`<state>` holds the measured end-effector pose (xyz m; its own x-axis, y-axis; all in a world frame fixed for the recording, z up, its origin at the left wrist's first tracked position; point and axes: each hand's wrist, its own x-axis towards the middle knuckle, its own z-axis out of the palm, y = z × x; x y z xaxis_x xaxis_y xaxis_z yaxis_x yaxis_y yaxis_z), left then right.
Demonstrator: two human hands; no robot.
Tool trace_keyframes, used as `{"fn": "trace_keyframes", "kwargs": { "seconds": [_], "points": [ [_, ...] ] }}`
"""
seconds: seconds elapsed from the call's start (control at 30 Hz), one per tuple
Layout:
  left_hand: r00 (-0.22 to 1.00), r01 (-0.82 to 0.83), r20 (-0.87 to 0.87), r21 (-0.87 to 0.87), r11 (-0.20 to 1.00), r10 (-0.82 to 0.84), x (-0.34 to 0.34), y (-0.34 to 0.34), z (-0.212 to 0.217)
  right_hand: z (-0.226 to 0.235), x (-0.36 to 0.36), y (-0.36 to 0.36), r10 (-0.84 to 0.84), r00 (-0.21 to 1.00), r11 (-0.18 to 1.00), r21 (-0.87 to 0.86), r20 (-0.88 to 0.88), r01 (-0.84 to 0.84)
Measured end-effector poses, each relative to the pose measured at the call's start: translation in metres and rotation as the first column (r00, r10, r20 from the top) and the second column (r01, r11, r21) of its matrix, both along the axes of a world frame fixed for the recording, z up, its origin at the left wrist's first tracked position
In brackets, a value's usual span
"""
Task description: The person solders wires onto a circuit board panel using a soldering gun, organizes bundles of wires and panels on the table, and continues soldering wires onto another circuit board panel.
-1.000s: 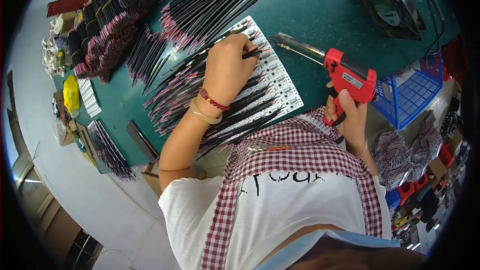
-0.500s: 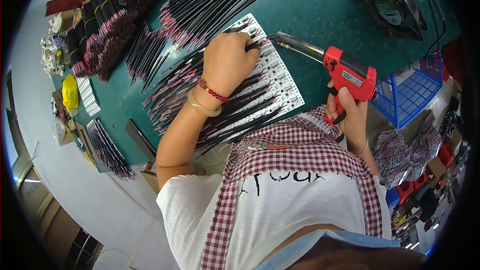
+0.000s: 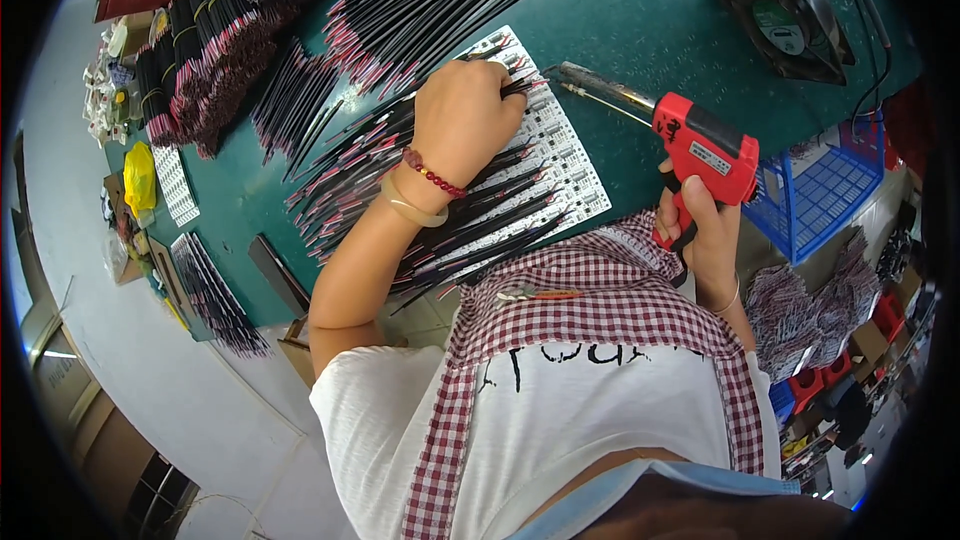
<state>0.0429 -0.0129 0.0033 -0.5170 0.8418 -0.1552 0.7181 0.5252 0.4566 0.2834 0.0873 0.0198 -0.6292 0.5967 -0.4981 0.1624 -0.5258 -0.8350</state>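
Observation:
My left hand point(image 3: 465, 120) is closed over a white circuit board panel point(image 3: 577, 172), with a dark wire point(image 3: 526, 86) pinched in its fingers; the wire's end reaches the board's right edge. My right hand point(image 3: 708, 235) grips a red and black soldering gun point(image 3: 708, 155) by its handle, index finger near the trigger. The gun's metal barrel points left, its tip close to the wire end; whether they touch I cannot tell. Several rows of black wires point(image 3: 490, 230) with reddish ends lie across the board, below and left of my left hand.
A heap of loose black wires point(image 3: 420, 15) lies behind the board, with tied wire bundles point(image 3: 205, 50) at the far left. A black fan point(image 3: 785, 15) stands at the back right. Beside the green table point(image 3: 620, 0) is a blue crate point(image 3: 820, 190). A yellow bag point(image 3: 140, 180) sits left.
My left hand is still at the board with the wire. The soldering gun appears slightly further right and lower, its tip a little off its earlier spot. The whole view has shifted slightly.

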Motion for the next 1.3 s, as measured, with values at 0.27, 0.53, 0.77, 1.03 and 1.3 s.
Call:
{"fn": "trace_keyframes", "kwargs": {
  "seconds": [0.27, 0.53, 0.77, 1.03, 1.3],
  "points": [
    [1.0, 0.005, 0.011, -0.008, 1.0, -0.005, -0.0008, 0.0017, 0.0016, -0.0055, 0.0026, -0.0009, 0.03, 0.999, 0.998, 0.049, 0.035, -0.032],
    [0.999, 0.036, 0.01, -0.016, 0.999, -0.036, -0.0038, 0.0021, 0.0009, -0.0018, 0.0049, 0.0009, -0.005, 1.0, 0.998, 0.069, 0.012, 0.004],
    [0.999, 0.029, 0.033, -0.065, 0.997, -0.027, -0.0054, 0.0049, 0.0059, -0.0019, 0.0046, -0.0006, 0.003, 1.0, 1.0, 0.023, 0.026, -0.004],
    [0.999, 0.034, 0.026, -0.07, 0.997, -0.033, -0.0055, 0.0048, 0.0048, -0.0017, 0.0031, -0.0017, 0.049, 0.998, 0.998, 0.036, 0.031, -0.051],
    [0.999, 0.039, 0.037, -0.064, 0.997, -0.037, -0.0064, 0.0038, 0.0028, 0.0015, 0.0056, -0.0032, -0.022, 1.0, 0.998, 0.052, -0.003, 0.023]
  ]
}}
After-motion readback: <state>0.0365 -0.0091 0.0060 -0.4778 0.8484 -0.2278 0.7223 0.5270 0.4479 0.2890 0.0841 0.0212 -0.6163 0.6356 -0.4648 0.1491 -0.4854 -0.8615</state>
